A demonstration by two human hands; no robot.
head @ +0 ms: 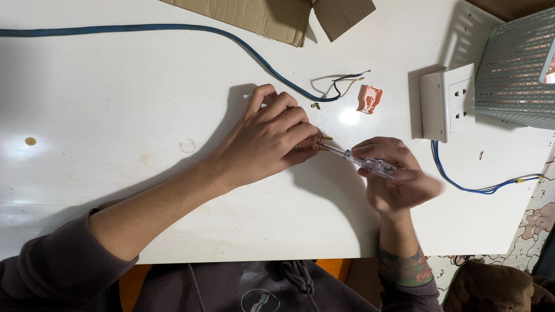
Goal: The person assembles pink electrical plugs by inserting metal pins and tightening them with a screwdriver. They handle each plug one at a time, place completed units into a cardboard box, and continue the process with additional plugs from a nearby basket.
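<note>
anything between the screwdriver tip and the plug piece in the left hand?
Nothing visible. The screwdriver in the right hand runs straight to the plug piece under the left hand; the table between the hands is bare.

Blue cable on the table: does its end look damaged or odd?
Yes. The blue cable ends in bare, splayed wires beside a loose screw and a detached orange plug piece, so it looks taken apart, not broken.

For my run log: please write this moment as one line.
left hand: pins plug part on table | right hand: holds clear screwdriver, tip at plug part | blue cable: lies beyond
</note>
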